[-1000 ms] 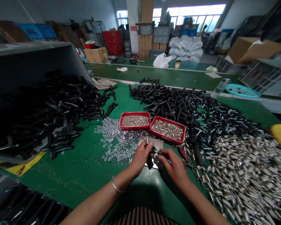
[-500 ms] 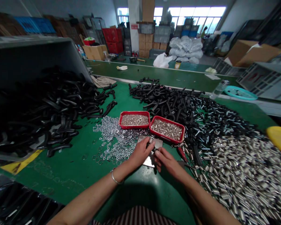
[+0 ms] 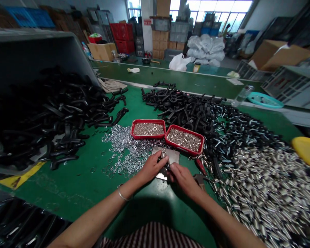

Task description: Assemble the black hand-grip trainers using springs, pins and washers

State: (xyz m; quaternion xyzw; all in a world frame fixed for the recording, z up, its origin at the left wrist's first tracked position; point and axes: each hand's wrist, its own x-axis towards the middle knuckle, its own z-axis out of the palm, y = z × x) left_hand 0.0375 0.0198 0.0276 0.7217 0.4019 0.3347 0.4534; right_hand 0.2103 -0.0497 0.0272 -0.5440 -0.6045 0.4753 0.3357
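Above a metal plate [image 3: 173, 155] on the green table, my left hand [image 3: 153, 165] is closed on a small part with a silver cylinder [image 3: 163, 154] at its top. My right hand [image 3: 182, 175] is pinched against the lower end of the same part, close to my left fingers; its exact grip is partly hidden. Just beyond the plate are two red trays: one [image 3: 148, 137] with tiny metal pieces and a ring, the other [image 3: 183, 150] with small pins. Loose washers [image 3: 129, 155] spread to the left.
Silver cylinders [image 3: 268, 186] are heaped at the right, near a hammer [image 3: 200, 179] and a red-handled tool [image 3: 200, 166]. Black parts [image 3: 183, 106] pile up behind the trays. A large grey bin [image 3: 85, 65] of black parts stands left. A yellow lid [image 3: 307, 151] is far right.
Both hands have shifted slightly left with the part between them. More of the hammer shows beside my right hand. The whole view has tilted a little.
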